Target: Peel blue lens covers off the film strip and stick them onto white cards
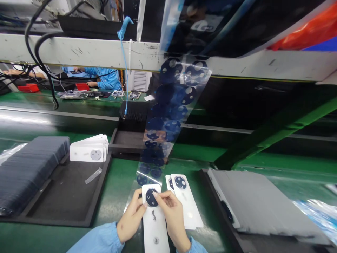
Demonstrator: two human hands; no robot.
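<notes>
A white phone back cover (155, 230) with dark printed marks lies lengthwise in front of me. At its top is a dark blue camera sticker (150, 198) with several holes. My left hand (133, 214) grips the cover's upper left edge, with the thumb by the sticker. The fingers of my right hand (172, 212) are drawn together at the sticker's upper right rim; whether they pinch or press it I cannot tell. Two similar covers (186, 207) with dark stickers lie overlapped just right of my right hand. A clear strip of dark stickers (155, 154) hangs down behind the cover.
Left, a black tray (65, 196) holds a row of dark sheets (31, 172), with fanned white covers (88, 151) at its back corner. A grey stack (265, 200) sits in a right-hand tray. A shelf beam (92, 54) crosses above; a co-worker's blue sleeve (109, 79) shows beyond.
</notes>
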